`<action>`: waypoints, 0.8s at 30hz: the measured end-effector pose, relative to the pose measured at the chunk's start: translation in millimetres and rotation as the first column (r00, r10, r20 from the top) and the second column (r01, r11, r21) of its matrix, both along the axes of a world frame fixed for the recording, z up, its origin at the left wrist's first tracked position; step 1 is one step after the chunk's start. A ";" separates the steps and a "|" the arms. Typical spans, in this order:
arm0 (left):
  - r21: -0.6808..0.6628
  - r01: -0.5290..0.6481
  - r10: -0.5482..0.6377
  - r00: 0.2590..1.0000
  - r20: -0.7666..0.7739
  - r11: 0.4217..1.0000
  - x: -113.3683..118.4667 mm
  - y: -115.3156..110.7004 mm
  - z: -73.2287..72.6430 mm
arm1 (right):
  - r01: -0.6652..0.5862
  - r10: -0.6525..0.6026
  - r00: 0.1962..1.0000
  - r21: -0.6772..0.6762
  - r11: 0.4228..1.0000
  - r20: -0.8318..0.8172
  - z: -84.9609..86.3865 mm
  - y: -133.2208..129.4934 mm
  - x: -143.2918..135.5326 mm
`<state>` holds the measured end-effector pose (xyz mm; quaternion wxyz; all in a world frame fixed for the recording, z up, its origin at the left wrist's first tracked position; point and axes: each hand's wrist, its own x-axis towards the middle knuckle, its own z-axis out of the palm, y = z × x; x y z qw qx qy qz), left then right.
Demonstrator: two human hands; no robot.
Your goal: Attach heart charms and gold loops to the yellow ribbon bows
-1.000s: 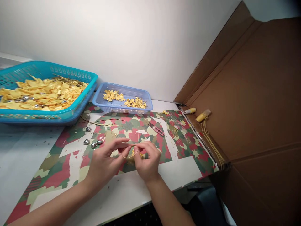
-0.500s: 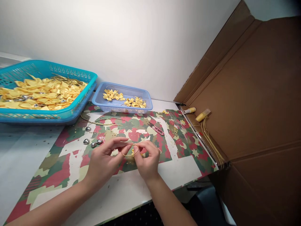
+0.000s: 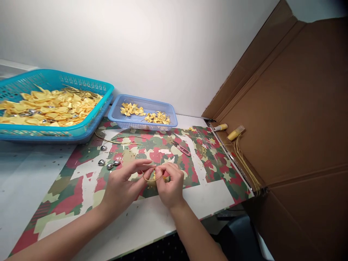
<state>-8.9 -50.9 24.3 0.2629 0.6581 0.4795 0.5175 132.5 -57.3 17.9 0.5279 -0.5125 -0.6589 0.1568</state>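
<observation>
Since the earlier frame, the whole scene, hands and wire loop included, has shifted slightly right. Your left hand (image 3: 121,186) and right hand (image 3: 172,185) pinch the gold wire loop (image 3: 152,181) between thumbs and fingers at lower centre; both grips are narrow. Yellow ribbon (image 3: 164,178) shows behind your right thumb.

Your nearest table (image 3: 214,194) edge slants up from bottom centre toward right of centre, passing under your right forearm. Open room lies on the white strip right of your right hand. Thread snips (image 3: 181,148) rest beyond that hand; silver hearts (image 3: 101,162) lie left of your left hand. Baskets (image 3: 146,97) bound the upper left, and a cardboard panel (image 3: 288,108) blocks the right.
</observation>
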 end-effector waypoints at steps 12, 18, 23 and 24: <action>-0.076 0.048 -0.047 0.999 0.012 0.996 -3.1 0.2 -2.4 | -0.016 0.017 0.999 -0.018 1.000 0.046 2.9 -0.2 2.9; -0.145 0.084 -0.080 0.996 0.038 0.986 -1.7 1.8 -1.7 | 0.001 -0.001 0.998 0.012 1.000 0.058 -1.0 1.5 3.0; -0.182 0.130 -0.124 0.991 0.044 0.975 -4.5 3.8 -4.5 | 0.000 0.000 1.000 0.019 1.000 0.007 -0.6 1.3 3.8; -0.157 0.131 -0.132 0.991 0.007 0.979 -5.4 4.6 -4.1 | -0.006 0.006 1.000 0.007 1.000 -0.011 -0.1 1.0 4.1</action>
